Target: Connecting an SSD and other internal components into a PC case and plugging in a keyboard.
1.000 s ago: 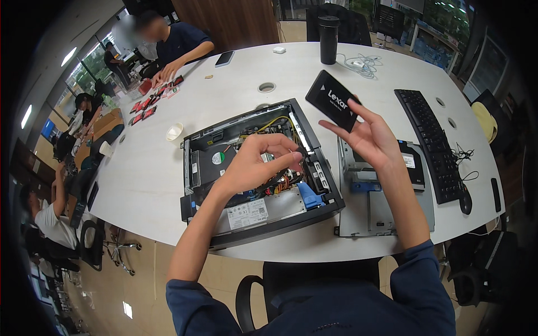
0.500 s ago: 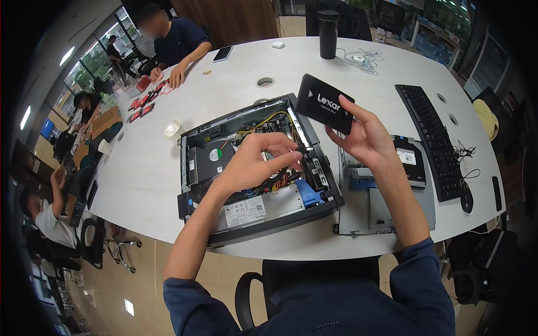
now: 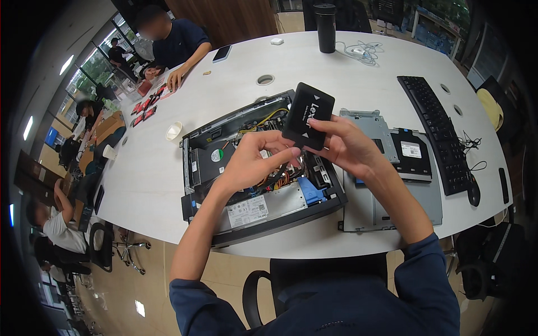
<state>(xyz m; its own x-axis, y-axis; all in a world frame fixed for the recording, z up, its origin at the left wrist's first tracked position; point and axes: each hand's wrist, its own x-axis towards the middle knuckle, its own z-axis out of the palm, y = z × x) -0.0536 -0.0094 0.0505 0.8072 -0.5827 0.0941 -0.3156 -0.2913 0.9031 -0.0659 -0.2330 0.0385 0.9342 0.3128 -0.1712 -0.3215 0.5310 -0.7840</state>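
Note:
In my right hand is a black solid-state drive, gripped by its lower right part and tilted above the computer's right side. My left hand is over the opened desktop computer case. Its thumb and fingertips pinch a black cable, which loops down into the case; the cable's end is mostly hidden by the fingers. The drive's lower edge is close to the left fingertips; whether they touch cannot be told. Inside the case are a black fan housing, coloured wires, a silver power supply and a blue latch.
Right of the case lies a metal cover panel with a black drive unit. Beyond are a keyboard and mouse. A paper cup, black tumbler and phone stand or lie farther off. Another person sits across.
My right hand has brought the drive left and lower, closer to my left hand, and turned it more upright. My left hand stays pinched over the case. The view has shifted slightly.

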